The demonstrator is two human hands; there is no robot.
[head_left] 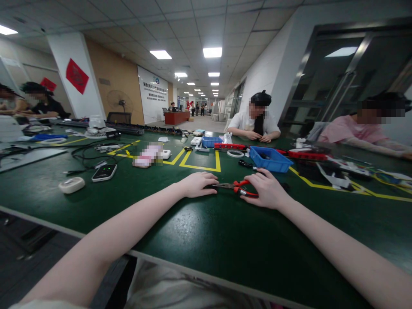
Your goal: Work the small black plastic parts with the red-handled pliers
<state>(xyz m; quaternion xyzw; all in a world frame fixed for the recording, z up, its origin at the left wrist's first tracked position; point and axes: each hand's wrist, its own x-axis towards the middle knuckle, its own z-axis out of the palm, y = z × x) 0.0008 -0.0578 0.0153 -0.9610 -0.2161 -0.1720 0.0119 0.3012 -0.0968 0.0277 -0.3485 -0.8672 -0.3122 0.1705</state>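
My right hand (269,189) is closed round the red and black handles of long-nose pliers (238,187), whose handles are spread a little. The metal jaws point left, low over the green table (206,240). At the tips of the jaws, my left hand (197,184) is closed, with its fingers bent toward the pliers. Something small and dark shows at its fingertips, too small to name. Just beyond my right hand stands a blue bin (269,162) with dark items inside.
At left lie a roll of white tape (71,185), a black and white device (104,172), black cables (84,150) and a pink phone (147,156). A second blue bin (210,142) stands farther back. Opposite sits a person (238,124); another person (344,124) is at right.
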